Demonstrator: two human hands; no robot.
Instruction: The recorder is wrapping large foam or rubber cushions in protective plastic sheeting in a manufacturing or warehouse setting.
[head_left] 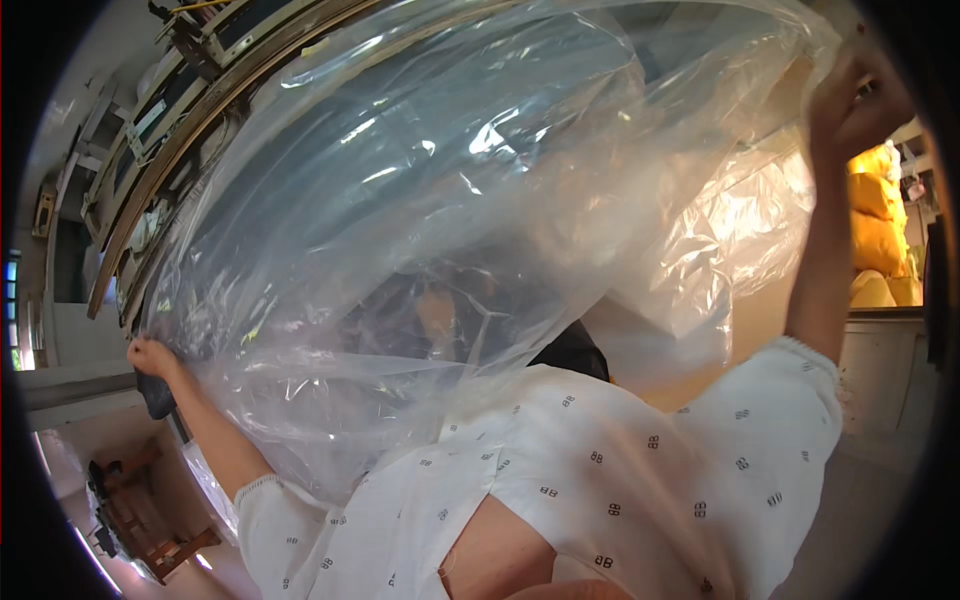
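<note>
A large clear plastic sheet or bag (430,190) spreads between my two raised arms, wrinkled and shiny; I cannot tell which it is. My left hand (152,358) is closed at its lower left edge, with a small dark piece (155,397) hanging just below the fingers. High at the right, my right hand (862,100) is closed at the upper corner of the plastic. The plastic hangs in front of my body and over my lap, blurring what lies behind it.
Long wooden machine beams (150,190) run along the left and top. Stacked yellow bundles (878,235) stand at the right above a pale cabinet (880,385). A wooden stool-like frame (150,510) is at the lower left.
</note>
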